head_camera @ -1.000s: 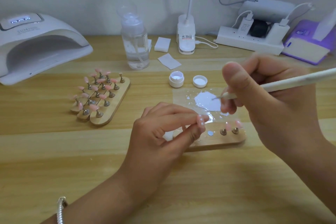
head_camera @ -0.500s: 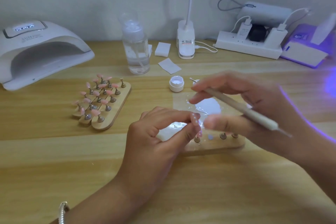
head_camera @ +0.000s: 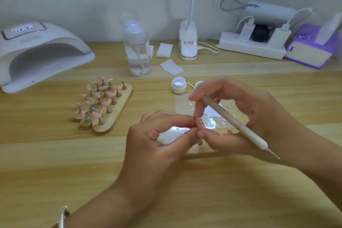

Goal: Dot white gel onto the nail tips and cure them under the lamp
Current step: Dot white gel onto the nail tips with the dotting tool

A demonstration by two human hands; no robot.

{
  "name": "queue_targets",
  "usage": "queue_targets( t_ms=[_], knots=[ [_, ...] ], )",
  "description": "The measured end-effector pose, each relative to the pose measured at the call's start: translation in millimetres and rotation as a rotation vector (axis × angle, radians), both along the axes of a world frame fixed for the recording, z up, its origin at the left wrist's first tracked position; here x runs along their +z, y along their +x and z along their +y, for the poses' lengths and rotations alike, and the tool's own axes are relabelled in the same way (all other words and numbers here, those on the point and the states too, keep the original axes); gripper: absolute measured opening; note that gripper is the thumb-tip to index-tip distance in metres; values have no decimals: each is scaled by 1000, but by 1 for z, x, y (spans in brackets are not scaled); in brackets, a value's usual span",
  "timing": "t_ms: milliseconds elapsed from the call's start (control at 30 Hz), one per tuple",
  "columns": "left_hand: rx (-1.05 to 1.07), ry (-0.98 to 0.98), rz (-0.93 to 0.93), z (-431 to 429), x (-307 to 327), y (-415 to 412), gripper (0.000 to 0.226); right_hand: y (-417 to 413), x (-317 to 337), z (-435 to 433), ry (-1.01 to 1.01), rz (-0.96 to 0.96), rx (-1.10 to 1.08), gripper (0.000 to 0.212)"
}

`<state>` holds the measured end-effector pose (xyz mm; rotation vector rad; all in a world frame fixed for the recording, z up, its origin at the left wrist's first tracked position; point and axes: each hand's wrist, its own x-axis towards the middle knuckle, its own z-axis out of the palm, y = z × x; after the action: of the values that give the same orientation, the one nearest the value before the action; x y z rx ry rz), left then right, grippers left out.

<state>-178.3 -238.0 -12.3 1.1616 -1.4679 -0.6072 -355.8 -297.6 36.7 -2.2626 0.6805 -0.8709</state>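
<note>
Head view: above mid-table, the left hand (head_camera: 157, 140) pinches a pink, white-dotted nail tip (head_camera: 200, 123) between curled thumb and forefinger, while the right hand (head_camera: 246, 120), fingers curled round a dotting tool (head_camera: 227, 116), touches it and hides most of the wooden stand (head_camera: 201, 153); the curing lamp (head_camera: 42, 52) sits far left.

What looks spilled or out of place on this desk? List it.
White gel is smeared on the clear film, likely a palette, not a spill. The gel jar stands open, lid beside it. One peg on the crowded stand is bare.
</note>
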Motion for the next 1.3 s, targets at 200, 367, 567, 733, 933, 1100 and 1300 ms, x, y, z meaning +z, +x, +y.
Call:
queue_targets(
  t_ms=[200,367,567,733,933,1100,1300],
  knots=[
    [36,46,-136,0,2,-2,28,-9,4,-10,50,-45,37,42],
    [86,123,-468,-4,-3,-5,49,-29,5,-26,142,160,37,37],
    [67,165,-598,-5,-12,-4,42,-40,-17,-21,240,158,0,35],
    [76,164,-606,-6,-13,-4,42,-41,-24,-22,282,125,23,36],
    [58,175,-603,-6,-13,-4,42,-39,-30,-22,290,107,37,34],
    [53,172,-608,-7,-13,-4,43,-39,-29,-23,240,126,70,34],
    [49,175,-602,-8,-12,-4,41,-39,-30,-23,248,136,32,34]
  ],
)
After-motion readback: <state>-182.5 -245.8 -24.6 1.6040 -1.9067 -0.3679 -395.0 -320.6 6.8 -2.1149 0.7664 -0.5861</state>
